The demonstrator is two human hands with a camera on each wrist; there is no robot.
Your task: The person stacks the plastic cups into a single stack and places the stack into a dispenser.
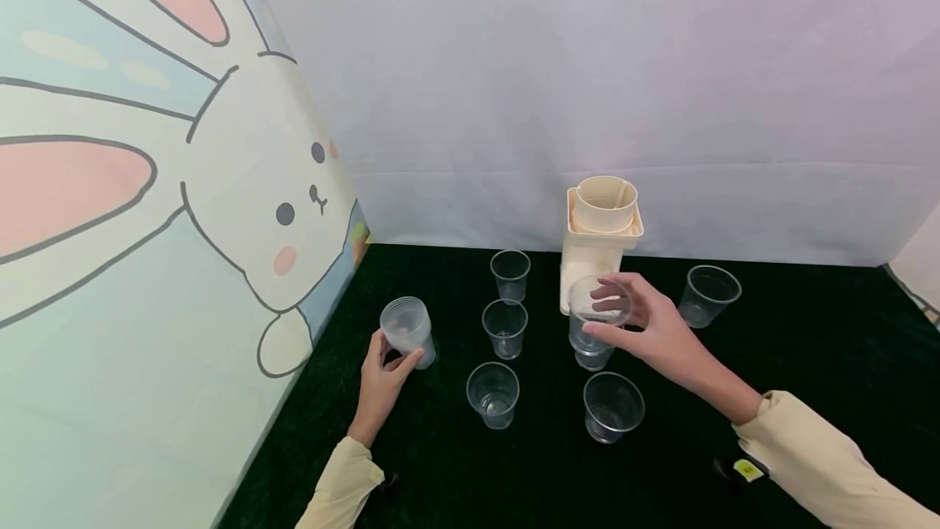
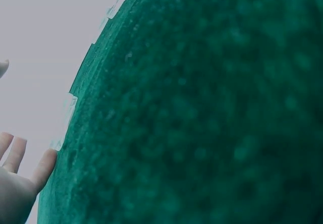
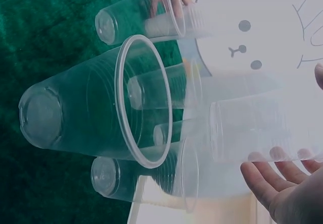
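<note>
Your left hand (image 1: 383, 374) curls its fingers and thumb round the stack of frosted plastic cups (image 1: 406, 331), which stands on the dark green mat (image 1: 808, 349) just beside the bunny-print panel (image 1: 147, 227). Your right hand (image 1: 654, 329) pinches the rim of a clear plastic cup (image 1: 596, 304) between thumb and fingertips, holding it just above a second clear cup (image 1: 591, 348) right in front of the cream dispenser (image 1: 598, 239). Three upright clear cups (image 1: 504, 328) line up between your hands, another (image 1: 613, 406) stands near your right wrist, and one (image 1: 707, 295) sits apart on the right.
</note>
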